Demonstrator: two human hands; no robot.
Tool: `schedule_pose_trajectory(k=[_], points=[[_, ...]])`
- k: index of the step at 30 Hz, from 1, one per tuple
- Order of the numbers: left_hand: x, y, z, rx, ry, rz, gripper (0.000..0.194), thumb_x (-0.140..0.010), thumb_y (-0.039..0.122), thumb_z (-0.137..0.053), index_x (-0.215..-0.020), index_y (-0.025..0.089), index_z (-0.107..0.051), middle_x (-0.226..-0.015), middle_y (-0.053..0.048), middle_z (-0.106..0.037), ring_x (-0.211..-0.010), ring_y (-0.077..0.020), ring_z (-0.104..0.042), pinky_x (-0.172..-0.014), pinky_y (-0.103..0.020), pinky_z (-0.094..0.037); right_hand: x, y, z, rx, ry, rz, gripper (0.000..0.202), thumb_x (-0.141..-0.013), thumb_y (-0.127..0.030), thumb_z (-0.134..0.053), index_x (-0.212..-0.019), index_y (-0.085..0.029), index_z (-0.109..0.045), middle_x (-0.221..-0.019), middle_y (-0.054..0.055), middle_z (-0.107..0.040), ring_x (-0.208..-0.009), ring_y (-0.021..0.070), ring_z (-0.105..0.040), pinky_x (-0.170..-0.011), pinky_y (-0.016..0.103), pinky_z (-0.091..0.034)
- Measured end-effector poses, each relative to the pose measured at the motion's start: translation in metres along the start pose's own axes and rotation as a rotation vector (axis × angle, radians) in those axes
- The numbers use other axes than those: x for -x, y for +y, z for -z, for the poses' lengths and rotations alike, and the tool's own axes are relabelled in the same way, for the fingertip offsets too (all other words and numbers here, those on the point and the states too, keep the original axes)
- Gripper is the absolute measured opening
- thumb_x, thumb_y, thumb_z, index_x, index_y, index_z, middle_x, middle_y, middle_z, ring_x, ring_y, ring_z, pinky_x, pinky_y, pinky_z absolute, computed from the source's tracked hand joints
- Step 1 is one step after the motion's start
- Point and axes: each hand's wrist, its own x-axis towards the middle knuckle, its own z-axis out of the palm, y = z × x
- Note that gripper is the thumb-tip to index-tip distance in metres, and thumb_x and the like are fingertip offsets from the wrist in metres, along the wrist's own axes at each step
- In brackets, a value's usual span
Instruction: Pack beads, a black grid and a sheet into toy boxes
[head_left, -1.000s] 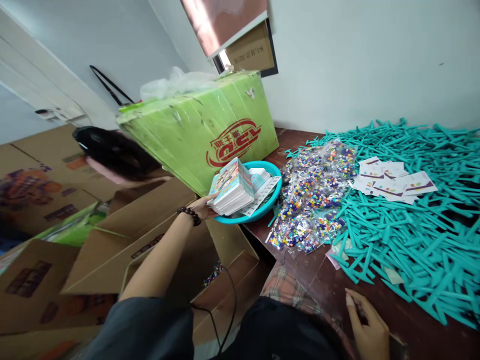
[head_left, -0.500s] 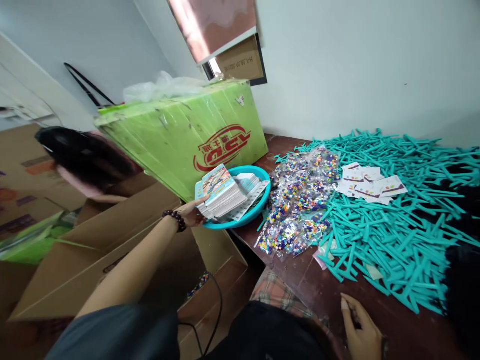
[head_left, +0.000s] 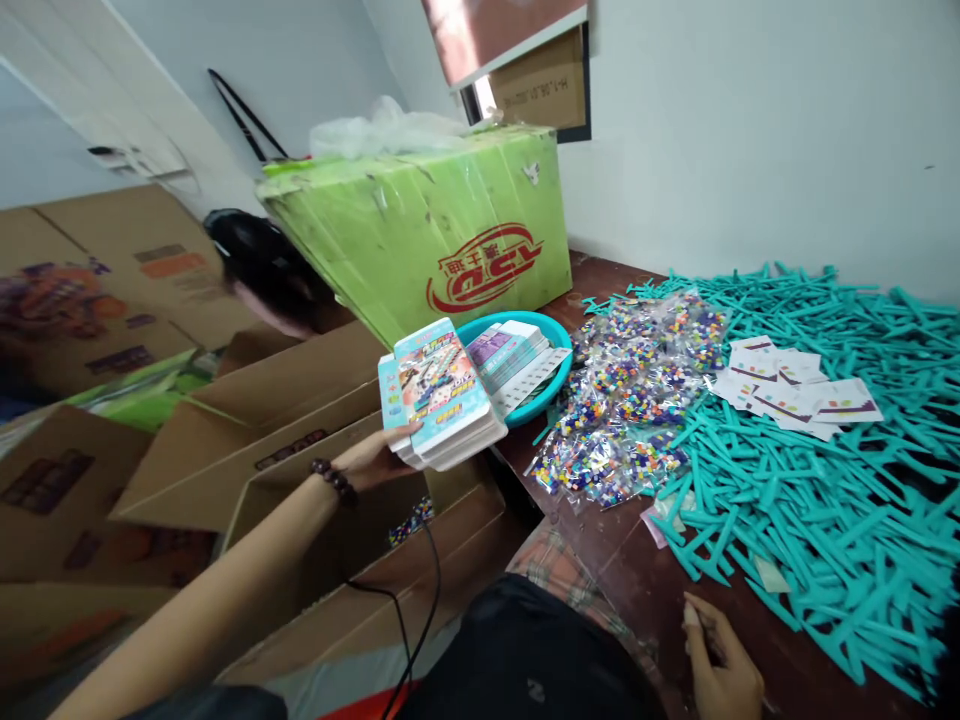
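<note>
My left hand (head_left: pixel 386 452) is closed on a thick stack of printed cards (head_left: pixel 442 395), gripping it by its near left edge. The stack is tilted, with a colourful picture on top, and hangs over the near left rim of a turquoise basin (head_left: pixel 551 395). Inside the basin lie more printed card stacks (head_left: pixel 506 350) and a pale sheet (head_left: pixel 532 380) with small marks. My right hand (head_left: pixel 724 665) rests at the table's near edge with its fingers curled in; nothing shows in them. Nearest to it are many turquoise plastic T-shaped sticks (head_left: pixel 795 540).
Clear bags of coloured beads (head_left: pixel 630 400) lie beside the sticks, and white cards (head_left: pixel 802 385) sit on top of them. Behind the basin stands a big green box (head_left: pixel 427 230). Open cardboard boxes (head_left: pixel 225 450) fill the left, where another person's head (head_left: pixel 259 260) shows. A black cable (head_left: pixel 431 600) hangs below.
My left hand has lifted the card stack off the other stacks and drawn it toward me, past the basin's rim. My view has turned left. My right hand stays curled at the table edge.
</note>
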Motion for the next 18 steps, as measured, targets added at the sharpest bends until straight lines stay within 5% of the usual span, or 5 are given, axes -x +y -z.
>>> schedule_pose_trajectory(k=[4, 9, 13, 18], points=[[0.01, -0.037, 0.018, 0.181, -0.132, -0.027, 0.052, -0.066, 0.025, -0.087, -0.113, 0.017, -0.068, -0.106, -0.011, -0.077, -0.088, -0.0278, -0.074, -0.075, -0.038, -0.064, -0.004, -0.027, -0.016, -0.07, -0.086, 0.022, 0.054, -0.085, -0.066, -0.059, -0.094, -0.017, -0.08, -0.092, 0.011, -0.08, -0.079, 0.0264, -0.077, -0.072, 0.032, -0.063], [-0.011, -0.023, 0.01, 0.434, -0.101, -0.194, 0.048, -0.085, 0.041, -0.071, -0.126, 0.015, -0.065, -0.112, -0.015, -0.076, -0.104, -0.0334, -0.073, -0.087, -0.046, -0.063, -0.007, -0.06, -0.027, -0.092, -0.192, 0.089, 0.049, -0.088, -0.06, -0.058, -0.095, -0.017, -0.08, -0.091, 0.011, -0.079, -0.079, 0.0245, -0.075, -0.078, 0.033, -0.063], [-0.028, -0.013, -0.003, 0.575, -0.011, -0.276, 0.04, -0.084, 0.021, -0.067, -0.123, 0.012, -0.066, -0.103, -0.015, -0.078, -0.09, -0.0316, -0.076, -0.086, -0.048, -0.064, -0.005, -0.059, -0.029, -0.077, -0.19, 0.07, 0.051, -0.087, -0.062, -0.058, -0.096, -0.017, -0.079, -0.093, 0.012, -0.079, -0.08, 0.0251, -0.074, -0.076, 0.034, -0.062], [-0.022, -0.045, 0.001, 0.697, 0.075, -0.385, 0.043, -0.08, 0.018, -0.059, -0.122, 0.011, -0.066, -0.094, -0.011, -0.079, -0.08, -0.0286, -0.076, -0.087, -0.052, -0.063, 0.002, -0.04, -0.026, -0.101, -0.146, -0.034, 0.054, -0.084, -0.066, -0.06, -0.098, -0.017, -0.078, -0.09, 0.012, -0.078, -0.074, 0.0233, -0.072, -0.066, 0.031, -0.059]])
